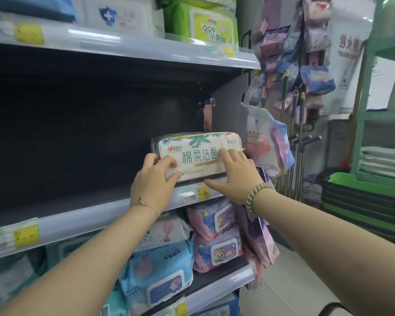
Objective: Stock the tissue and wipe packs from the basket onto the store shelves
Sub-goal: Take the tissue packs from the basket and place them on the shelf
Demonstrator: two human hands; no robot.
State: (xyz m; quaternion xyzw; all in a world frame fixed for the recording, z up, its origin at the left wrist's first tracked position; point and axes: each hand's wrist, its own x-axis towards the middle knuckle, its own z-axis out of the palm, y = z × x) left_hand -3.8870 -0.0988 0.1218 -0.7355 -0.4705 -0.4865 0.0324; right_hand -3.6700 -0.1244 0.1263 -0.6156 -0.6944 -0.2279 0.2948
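Note:
A white tissue pack [197, 149] with green lettering and leaf print sits at the right end of the middle shelf [82, 221], against the side panel. My left hand [154, 179] grips its lower left corner, thumb on the front face. My right hand [232, 173] presses straight fingers against the pack's right front, thumb lying along the shelf's price rail. The basket is not in view.
The upper shelf holds white and green wipe packs [205, 21]. Below sit blue [156, 273] and pink wipe packs [216, 233]. Hanging bags [269, 144] and mop handles stand to the right, with stacked green baskets [360, 201] on the floor beyond.

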